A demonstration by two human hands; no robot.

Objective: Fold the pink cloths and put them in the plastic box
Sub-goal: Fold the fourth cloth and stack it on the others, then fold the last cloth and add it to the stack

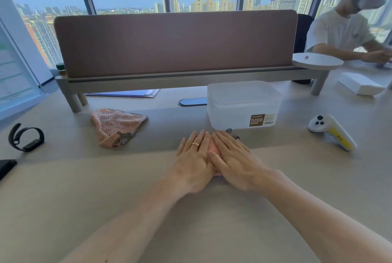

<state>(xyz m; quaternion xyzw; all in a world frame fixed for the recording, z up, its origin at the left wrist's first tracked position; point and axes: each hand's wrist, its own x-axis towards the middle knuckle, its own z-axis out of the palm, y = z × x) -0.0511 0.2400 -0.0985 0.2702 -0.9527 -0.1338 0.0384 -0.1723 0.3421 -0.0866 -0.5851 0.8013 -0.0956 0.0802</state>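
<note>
Both hands lie flat, side by side, on a folded pink cloth (214,148) at the middle of the desk. My left hand (194,161) and my right hand (232,162) cover nearly all of it; only a pink strip shows between them, plus a dark corner by my right fingertips. The fingers are stretched out and press down, gripping nothing. A second pink cloth (116,126) with a dark checked edge lies crumpled to the left. The translucent plastic box (244,104), its lid on, stands just behind my right hand.
A white and yellow controller (332,131) lies right of the box. A black wristband (26,136) and a dark device (6,167) sit at the left edge. A brown divider (176,43) on a shelf bounds the far side. Another person (347,27) sits at the back right.
</note>
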